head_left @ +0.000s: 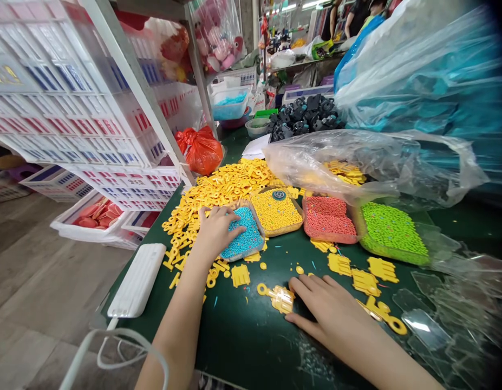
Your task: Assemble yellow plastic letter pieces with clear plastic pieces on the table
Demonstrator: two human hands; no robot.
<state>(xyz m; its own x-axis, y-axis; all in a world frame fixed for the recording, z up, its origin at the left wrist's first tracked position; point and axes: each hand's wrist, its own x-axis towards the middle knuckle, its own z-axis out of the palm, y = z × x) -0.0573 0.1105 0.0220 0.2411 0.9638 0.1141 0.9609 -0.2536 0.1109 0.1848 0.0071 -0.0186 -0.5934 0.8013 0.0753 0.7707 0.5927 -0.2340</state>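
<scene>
Two bare hands are busy at this bench. The left hand (215,232) is spread at the tray of blue beads (246,230), thumb out over them; from where I stand I can't tell whether it touches any. The right hand (327,300) has thumb and forefinger apart at the near edge of a yellow piece (282,299); whether they press on it or merely rest, I can't say. I'd judge this a moment of reaching for beads while the piece is kept in place; picking any up would call for drawing the left fingertips together. The piece lies flat, just beyond the right fingertips, its body shiny as if under clear plastic, a ring sticking out at the far end.
</scene>
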